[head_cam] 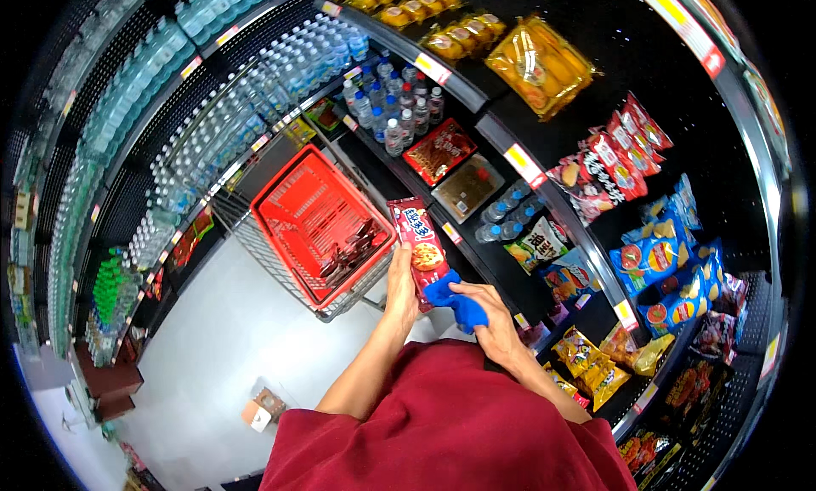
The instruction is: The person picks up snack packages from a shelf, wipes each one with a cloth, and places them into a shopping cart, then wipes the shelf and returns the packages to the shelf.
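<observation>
My left hand (401,280) grips a long red cookie packet (422,239) along its left side. The packet shows a printed cookie picture and large lettering. In my right hand (488,309) is a bunched blue cloth (460,303), which lies against the lower end of the packet. Just left of the packet, a red plastic basket (299,201) rests on a wire shopping cart (280,261). Several dark, shiny wrapped packs (354,249) lie inside the basket, towards its right side.
Shelves of bottled water (223,121) curve along the left. On the right, shelves carry red snack bags (602,172), blue chip bags (656,252), yellow snack packets (583,357) and a bread pack (542,64). An open cardboard box (262,409) lies on the pale floor (204,357).
</observation>
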Demonstrator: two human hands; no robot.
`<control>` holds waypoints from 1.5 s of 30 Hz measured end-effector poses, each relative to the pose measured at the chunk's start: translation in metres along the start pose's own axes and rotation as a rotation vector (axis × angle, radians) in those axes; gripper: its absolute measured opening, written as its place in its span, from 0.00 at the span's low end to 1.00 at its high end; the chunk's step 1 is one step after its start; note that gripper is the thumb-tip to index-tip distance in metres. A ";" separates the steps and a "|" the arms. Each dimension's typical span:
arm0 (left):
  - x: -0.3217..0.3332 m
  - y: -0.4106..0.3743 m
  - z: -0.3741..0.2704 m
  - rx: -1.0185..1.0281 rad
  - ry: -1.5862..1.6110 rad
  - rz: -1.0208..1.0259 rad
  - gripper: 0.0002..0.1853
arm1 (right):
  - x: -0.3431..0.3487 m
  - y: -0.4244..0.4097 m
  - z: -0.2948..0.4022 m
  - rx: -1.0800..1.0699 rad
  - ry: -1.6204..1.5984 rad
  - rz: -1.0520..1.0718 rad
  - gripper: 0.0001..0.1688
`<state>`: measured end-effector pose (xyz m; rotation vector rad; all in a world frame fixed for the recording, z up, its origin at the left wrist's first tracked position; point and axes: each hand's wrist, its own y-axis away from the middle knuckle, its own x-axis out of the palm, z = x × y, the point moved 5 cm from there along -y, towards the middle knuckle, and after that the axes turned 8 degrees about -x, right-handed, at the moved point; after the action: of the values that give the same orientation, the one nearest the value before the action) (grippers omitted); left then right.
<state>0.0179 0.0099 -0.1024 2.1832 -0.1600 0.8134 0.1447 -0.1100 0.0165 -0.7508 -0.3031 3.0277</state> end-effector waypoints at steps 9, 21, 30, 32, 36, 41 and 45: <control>-0.136 -0.051 -0.062 0.218 -0.234 -0.292 0.33 | 0.017 0.003 -0.031 0.390 -0.079 0.013 0.16; -0.314 -0.179 -0.102 -0.433 -0.540 -0.597 0.14 | 0.039 0.004 -0.050 0.478 -0.011 -0.009 0.13; -0.385 -0.300 -0.074 -0.419 -1.366 -0.297 0.07 | 0.046 0.000 -0.049 0.594 0.015 -0.006 0.12; -0.347 -0.309 -0.079 -0.352 -1.887 -0.062 0.12 | 0.052 0.003 -0.051 0.615 0.011 -0.068 0.12; -0.330 -0.322 -0.080 -0.225 -1.693 -0.678 0.21 | 0.053 0.000 -0.051 0.627 0.040 -0.030 0.10; -0.309 -0.313 -0.085 -0.006 -1.527 -0.504 0.31 | 0.055 -0.008 -0.053 0.730 0.017 -0.029 0.10; -0.363 -0.313 -0.067 -0.277 -1.171 -0.650 0.29 | 0.058 -0.005 -0.059 0.701 0.014 0.008 0.11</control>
<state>-0.1888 0.2198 -0.4864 1.9758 -0.1073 -0.8375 0.1208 -0.0909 -0.0603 -0.6892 0.7216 2.8035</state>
